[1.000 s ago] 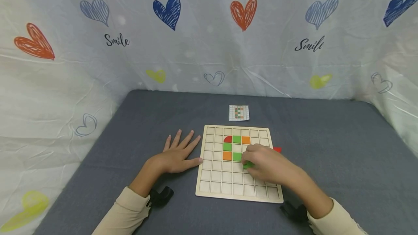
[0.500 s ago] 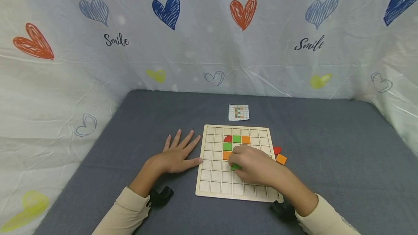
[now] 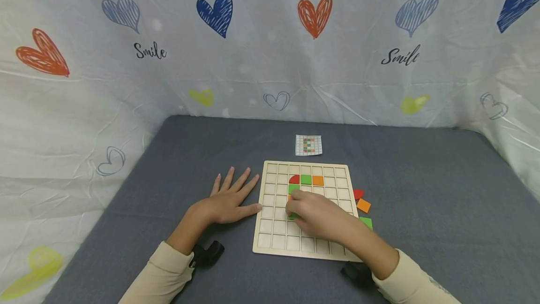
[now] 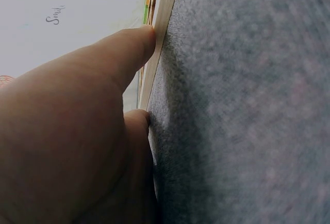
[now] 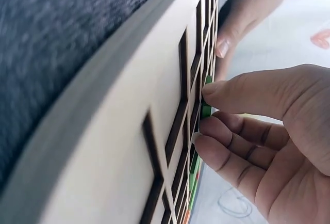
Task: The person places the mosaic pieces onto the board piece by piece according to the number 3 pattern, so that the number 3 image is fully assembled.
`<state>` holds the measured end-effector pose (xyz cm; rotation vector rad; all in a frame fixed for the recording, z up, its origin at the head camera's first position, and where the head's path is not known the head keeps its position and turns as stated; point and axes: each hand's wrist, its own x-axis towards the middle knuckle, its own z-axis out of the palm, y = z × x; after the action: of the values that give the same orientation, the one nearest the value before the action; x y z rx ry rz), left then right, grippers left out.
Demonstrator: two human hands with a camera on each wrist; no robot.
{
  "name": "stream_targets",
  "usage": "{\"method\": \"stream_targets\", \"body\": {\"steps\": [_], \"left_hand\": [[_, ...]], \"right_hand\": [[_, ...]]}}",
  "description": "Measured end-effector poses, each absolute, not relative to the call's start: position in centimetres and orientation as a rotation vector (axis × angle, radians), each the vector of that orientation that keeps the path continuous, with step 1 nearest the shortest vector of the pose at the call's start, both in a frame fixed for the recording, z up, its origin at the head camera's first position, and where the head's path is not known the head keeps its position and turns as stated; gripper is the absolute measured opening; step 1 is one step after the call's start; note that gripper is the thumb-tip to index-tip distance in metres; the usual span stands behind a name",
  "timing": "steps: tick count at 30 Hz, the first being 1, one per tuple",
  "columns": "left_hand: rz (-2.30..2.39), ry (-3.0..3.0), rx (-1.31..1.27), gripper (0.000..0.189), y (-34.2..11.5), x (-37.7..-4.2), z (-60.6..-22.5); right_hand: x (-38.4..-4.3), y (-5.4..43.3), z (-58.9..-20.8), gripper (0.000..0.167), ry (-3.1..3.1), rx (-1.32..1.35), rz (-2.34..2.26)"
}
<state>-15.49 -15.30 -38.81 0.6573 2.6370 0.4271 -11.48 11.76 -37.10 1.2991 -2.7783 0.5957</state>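
My right hand [image 3: 318, 215] pinches a green square tile [image 5: 207, 97] between thumb and fingers, low over the gridded wooden board [image 3: 308, 247]. The tile stands right at a cell just below the left column of coloured tiles. Set in the board's upper part are a red rounded tile [image 3: 294, 179], a green tile [image 3: 305, 179] and an orange tile [image 3: 318, 180]. Below the red one lies another green tile [image 3: 293, 187]; my fingers cover most of the tiles under it. My left hand [image 3: 229, 204] lies spread flat on the table, its thumb touching the board's left edge.
Loose red [image 3: 358, 194], orange [image 3: 363, 205] and green [image 3: 366, 222] tiles lie along the board's right side. Beyond the board is a small card [image 3: 308, 145] printed with a coloured grid. A dark grey cloth [image 3: 202, 144] covers the table, with a heart-patterned curtain [image 3: 261, 36] behind.
My right hand has moved left across the board with the green tile. Loose orange and green tiles at the right have come into view. The left hand has stayed still.
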Motion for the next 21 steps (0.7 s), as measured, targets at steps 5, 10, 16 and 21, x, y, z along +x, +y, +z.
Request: {"method": "stream_targets", "body": {"steps": [5,10,16,21], "left_hand": [[0.414,2.64,0.655,0.084,-15.26,-15.52,-38.8],[0.411,2.644,0.653,0.083,-15.26,-15.57,-38.92],[0.417,2.642,0.654,0.084,-15.23,-15.54,-38.85],[0.42,2.643,0.658,0.083,-15.25,-15.55,-38.87]], "right_hand": [[-11.39,11.55,-37.01,0.015,-2.781,1.296,0.581],[-11.39,11.55,-36.95,0.014,-2.812,1.276,0.581],[-11.46,11.57,-36.97,0.014,-2.813,1.262,0.558],[-11.29,11.58,-36.92,0.015,-2.798,1.271,0.523]]}}
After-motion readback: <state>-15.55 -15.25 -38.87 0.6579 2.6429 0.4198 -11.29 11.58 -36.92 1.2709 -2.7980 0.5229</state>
